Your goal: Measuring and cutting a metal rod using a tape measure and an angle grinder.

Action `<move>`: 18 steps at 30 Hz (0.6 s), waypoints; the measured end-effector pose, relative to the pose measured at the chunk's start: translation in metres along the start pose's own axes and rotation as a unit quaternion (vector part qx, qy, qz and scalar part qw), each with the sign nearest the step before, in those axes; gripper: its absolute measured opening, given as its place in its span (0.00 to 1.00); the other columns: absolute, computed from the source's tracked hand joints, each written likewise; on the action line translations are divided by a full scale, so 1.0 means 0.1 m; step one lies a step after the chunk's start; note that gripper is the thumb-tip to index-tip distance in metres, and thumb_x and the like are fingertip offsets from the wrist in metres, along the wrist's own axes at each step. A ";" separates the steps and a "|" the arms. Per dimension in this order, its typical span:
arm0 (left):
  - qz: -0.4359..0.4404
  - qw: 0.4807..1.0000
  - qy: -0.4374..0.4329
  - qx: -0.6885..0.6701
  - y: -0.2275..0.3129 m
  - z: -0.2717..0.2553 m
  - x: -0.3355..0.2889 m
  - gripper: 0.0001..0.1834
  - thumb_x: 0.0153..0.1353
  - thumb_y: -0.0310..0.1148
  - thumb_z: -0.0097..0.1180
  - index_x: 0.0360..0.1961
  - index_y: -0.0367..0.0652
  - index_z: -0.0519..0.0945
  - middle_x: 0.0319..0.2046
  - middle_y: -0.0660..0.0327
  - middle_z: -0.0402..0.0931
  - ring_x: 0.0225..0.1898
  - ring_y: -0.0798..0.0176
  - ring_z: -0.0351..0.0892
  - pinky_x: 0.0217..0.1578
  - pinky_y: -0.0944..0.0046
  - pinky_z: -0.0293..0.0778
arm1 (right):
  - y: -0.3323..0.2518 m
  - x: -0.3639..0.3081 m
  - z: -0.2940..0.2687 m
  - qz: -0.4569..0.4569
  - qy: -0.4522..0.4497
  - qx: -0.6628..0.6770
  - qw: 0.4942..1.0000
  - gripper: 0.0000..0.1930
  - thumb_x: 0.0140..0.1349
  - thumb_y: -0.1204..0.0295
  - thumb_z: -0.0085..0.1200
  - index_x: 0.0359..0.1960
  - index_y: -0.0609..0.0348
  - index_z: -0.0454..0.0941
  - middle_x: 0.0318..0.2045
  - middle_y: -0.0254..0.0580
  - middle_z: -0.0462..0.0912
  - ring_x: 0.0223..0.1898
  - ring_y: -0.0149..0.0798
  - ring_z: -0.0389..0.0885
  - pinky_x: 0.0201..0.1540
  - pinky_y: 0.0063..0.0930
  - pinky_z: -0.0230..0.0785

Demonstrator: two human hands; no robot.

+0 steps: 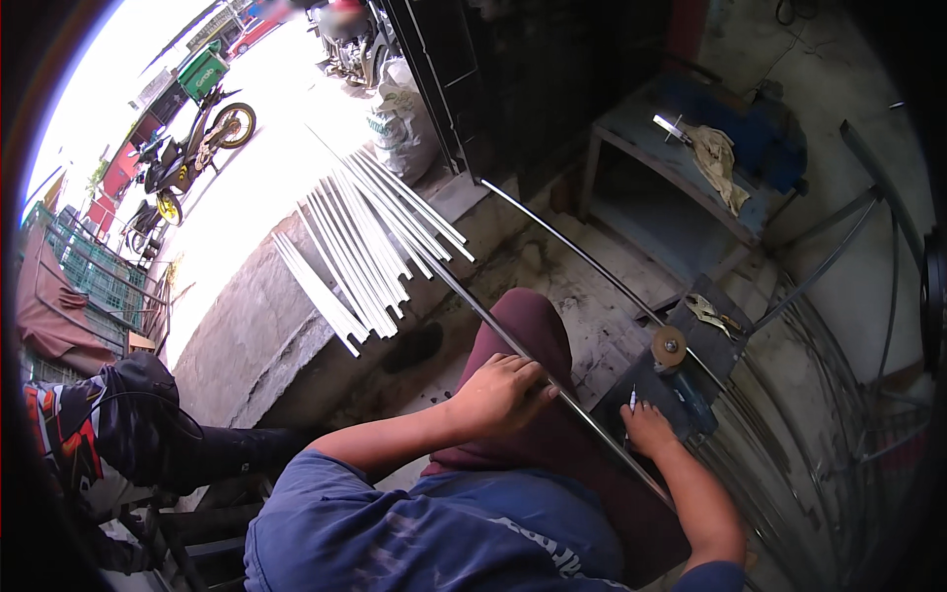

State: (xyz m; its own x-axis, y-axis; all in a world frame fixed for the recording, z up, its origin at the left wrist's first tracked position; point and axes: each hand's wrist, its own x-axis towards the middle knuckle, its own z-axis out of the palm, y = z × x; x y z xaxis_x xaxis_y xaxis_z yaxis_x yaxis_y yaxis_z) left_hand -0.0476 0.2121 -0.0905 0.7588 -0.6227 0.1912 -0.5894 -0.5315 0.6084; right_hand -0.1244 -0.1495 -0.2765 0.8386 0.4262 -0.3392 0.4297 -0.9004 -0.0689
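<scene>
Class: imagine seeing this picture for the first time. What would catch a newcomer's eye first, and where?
Probably the fan of pale tubes, left of centre against the bright outdoors. Next, the long metal tube held in the left hand, slanting across the lap. Then the tan disc of the grinder, right of centre.

Indistinct item (633, 399) in right hand (651, 430)

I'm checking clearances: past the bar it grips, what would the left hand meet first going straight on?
Probably the brown disc of the grinder; depth is unclear, so the left hand might pass above.
</scene>
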 end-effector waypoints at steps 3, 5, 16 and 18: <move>0.002 1.000 0.019 -0.009 0.04 -0.07 0.11 0.15 0.70 0.42 0.62 0.38 0.39 0.79 0.35 0.51 0.81 0.42 0.46 0.83 0.48 0.50 0.76 | -0.01 -0.15 -0.27 0.043 -0.082 0.100 0.991 0.24 0.59 0.68 0.66 0.54 0.58 0.69 0.49 0.57 0.81 0.56 0.62 0.79 0.55 0.56 0.74; -0.007 0.998 0.057 -0.022 0.08 -0.15 0.15 0.12 0.70 0.37 0.63 0.40 0.38 0.80 0.34 0.51 0.80 0.41 0.46 0.83 0.46 0.52 0.78 | -0.06 -0.35 -0.74 0.125 -0.023 0.299 0.946 0.24 0.58 0.69 0.65 0.52 0.56 0.68 0.50 0.59 0.79 0.52 0.56 0.80 0.57 0.46 0.74; -0.007 0.930 -0.139 -0.341 0.83 0.16 0.59 0.22 0.73 0.41 0.63 0.58 0.34 0.78 0.47 0.51 0.84 0.48 0.61 0.85 0.46 0.59 0.81 | -0.84 -0.76 -2.19 -0.018 0.386 0.331 0.861 0.31 0.58 0.68 0.66 0.54 0.63 0.56 0.54 0.66 0.70 0.44 0.52 0.77 0.52 0.45 0.72; 0.010 0.931 -0.155 -0.331 0.87 0.23 0.60 0.19 0.71 0.38 0.66 0.53 0.34 0.80 0.43 0.53 0.83 0.45 0.63 0.85 0.44 0.58 0.81 | -1.06 -0.80 -2.25 -0.019 0.386 0.265 0.884 0.33 0.56 0.70 0.69 0.54 0.65 0.57 0.52 0.69 0.71 0.41 0.58 0.78 0.47 0.49 0.74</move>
State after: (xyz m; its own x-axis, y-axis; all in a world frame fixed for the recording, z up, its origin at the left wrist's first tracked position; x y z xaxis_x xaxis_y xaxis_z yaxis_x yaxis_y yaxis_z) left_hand -0.0598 0.1155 -0.0439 0.5718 -0.8195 0.0385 -0.2249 -0.1114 0.9680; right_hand -0.1619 -0.0685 -0.0306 0.8933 0.2063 0.3992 0.4169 -0.7120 -0.5650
